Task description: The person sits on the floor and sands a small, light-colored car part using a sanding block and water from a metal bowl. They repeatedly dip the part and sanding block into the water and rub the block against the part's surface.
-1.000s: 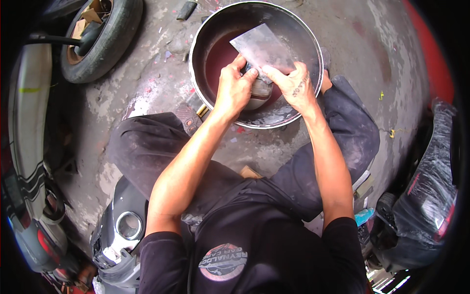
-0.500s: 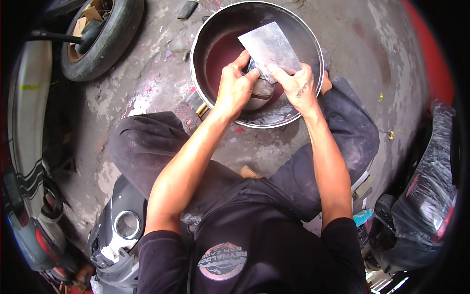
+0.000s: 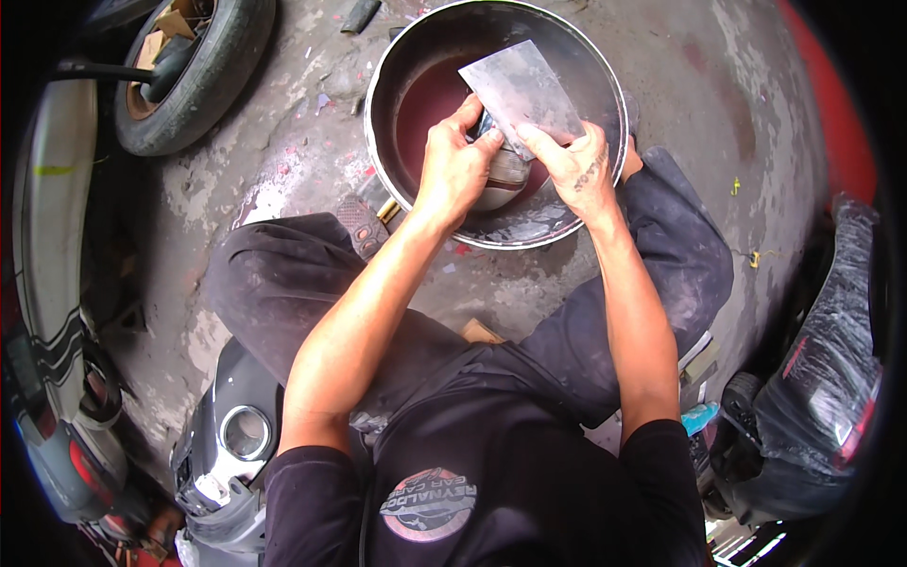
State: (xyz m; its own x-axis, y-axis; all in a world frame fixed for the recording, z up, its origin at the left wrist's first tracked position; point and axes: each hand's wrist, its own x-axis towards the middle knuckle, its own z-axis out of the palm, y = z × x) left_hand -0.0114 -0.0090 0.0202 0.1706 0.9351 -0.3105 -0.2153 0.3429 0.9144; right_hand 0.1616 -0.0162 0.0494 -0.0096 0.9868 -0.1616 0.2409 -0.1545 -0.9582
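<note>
Over a wide black basin (image 3: 383,156) with a pale rim, my right hand (image 3: 581,175) grips the lower edge of a flat grey rectangular sheet (image 3: 529,90), its thumb on top. The sheet is tilted and blotched with whitish marks. My left hand (image 3: 453,170) is closed beside it, pinching a small dark piece with blue marks (image 3: 485,124) partly tucked under the sheet. What its other fingers touch is hidden. Reddish liquid (image 3: 422,109) lies in the basin. Just below the sheet, between my hands, shows a grey-brown block-like object (image 3: 508,171).
My bent legs (image 3: 283,269) flank the basin on the stained concrete floor. A tyre (image 3: 222,90) holding wood scraps lies at the far left. Long vehicle panels (image 3: 61,208) line the left side, with a dark moulded part (image 3: 241,397) nearer. A plastic-wrapped part (image 3: 817,378) stands at right.
My hands and the sheet keep almost the same pose. My right wrist has turned very slightly, and the view has shifted a little.
</note>
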